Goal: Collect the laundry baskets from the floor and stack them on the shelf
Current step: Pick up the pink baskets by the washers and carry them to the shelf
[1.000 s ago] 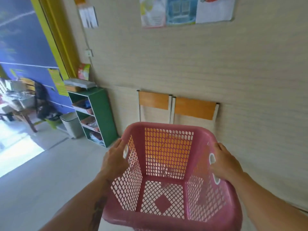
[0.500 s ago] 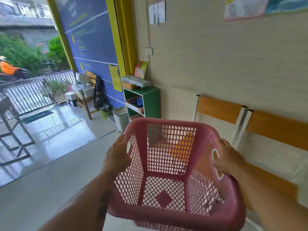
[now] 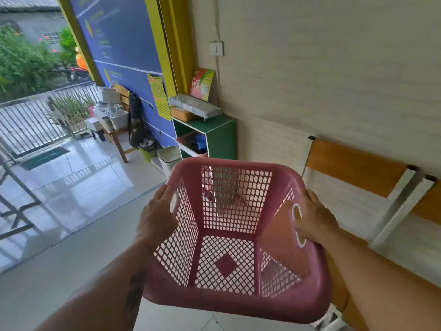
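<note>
A pink plastic laundry basket with latticed walls hangs in front of me, empty, its open top facing me. My left hand grips its left rim beside a handle slot. Gripping the right rim at the other handle slot is my right hand. A green shelf unit stands against the wall just beyond the basket's far edge, with a grey bag and a box on its top and items inside.
A white bin sits left of the green shelf. Wooden-backed chairs line the wall on the right. A small wooden table with containers stands by the blue wall. A metal gate closes the porch at far left.
My view has swung left and moved forward along the wall. The green shelf is nearer and more central behind the basket. Both hands keep their hold on the basket.
</note>
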{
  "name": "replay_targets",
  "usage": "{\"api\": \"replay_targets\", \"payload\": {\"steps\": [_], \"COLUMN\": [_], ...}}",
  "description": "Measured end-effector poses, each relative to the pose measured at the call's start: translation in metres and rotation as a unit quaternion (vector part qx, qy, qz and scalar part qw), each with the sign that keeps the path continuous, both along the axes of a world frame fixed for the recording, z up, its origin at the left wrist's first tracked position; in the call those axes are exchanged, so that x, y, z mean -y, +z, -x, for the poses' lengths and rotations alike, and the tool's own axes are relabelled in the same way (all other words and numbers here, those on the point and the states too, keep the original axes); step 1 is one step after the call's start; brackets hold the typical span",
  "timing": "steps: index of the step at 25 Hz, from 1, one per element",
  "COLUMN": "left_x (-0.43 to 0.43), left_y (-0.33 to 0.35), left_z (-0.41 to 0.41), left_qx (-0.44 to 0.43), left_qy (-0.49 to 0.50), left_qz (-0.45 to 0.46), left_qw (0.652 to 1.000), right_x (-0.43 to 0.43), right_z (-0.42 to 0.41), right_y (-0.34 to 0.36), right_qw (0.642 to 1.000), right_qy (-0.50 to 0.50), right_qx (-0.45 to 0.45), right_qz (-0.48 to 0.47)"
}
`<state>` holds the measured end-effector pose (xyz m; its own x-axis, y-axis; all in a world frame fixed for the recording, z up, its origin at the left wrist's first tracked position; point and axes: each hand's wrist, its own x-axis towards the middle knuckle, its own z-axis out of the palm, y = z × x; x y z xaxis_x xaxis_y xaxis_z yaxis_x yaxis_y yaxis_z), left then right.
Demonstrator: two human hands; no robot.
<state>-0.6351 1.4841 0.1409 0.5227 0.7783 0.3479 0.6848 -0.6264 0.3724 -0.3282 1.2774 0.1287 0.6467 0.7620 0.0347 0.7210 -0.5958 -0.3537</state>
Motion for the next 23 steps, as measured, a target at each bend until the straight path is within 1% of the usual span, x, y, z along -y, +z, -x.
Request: {"api": "replay_targets", "payload": {"steps": [6,9,11,16,18,20,23], "left_x": [-0.153,-0.225,-0.27,-0.343,-0.364,-0.384,-0.408], "left_y": [-0.044,-0.072,-0.092,-0.14,-0.165,-0.196,-0.242], "left_z": [-0.057,-0.095,-0.122,-0.185,-0.209,-0.232,-0.255], "left_qx": [-0.019,-0.024,-0.045,-0.094,-0.104,-0.111,-0.122], "left_qy": [-0.06,-0.113,-0.137,-0.189,-0.205,-0.191,-0.196], "left_qz": [0.025,0.038,0.061,0.118,0.126,0.142,0.149], "left_qw": [0.998,0.993,0.988,0.97,0.965,0.965,0.961], "right_x": [-0.111,-0.162,-0.193,-0.24,-0.258,-0.28,-0.311], "right_z": [-0.029,-0.042,-0.05,-0.06,-0.075,-0.094,-0.111], "right_y": [-0.045,-0.076,-0.099,-0.151,-0.176,-0.207,-0.252], "right_qw": [0.996,0.988,0.978,0.953,0.949,0.944,0.935], "right_qy": [-0.067,-0.137,-0.187,-0.276,-0.285,-0.295,-0.305], "right_qx": [-0.038,-0.063,-0.086,-0.124,-0.132,-0.137,-0.149], "right_qz": [0.035,0.044,0.035,0.036,0.041,0.056,0.097]}}
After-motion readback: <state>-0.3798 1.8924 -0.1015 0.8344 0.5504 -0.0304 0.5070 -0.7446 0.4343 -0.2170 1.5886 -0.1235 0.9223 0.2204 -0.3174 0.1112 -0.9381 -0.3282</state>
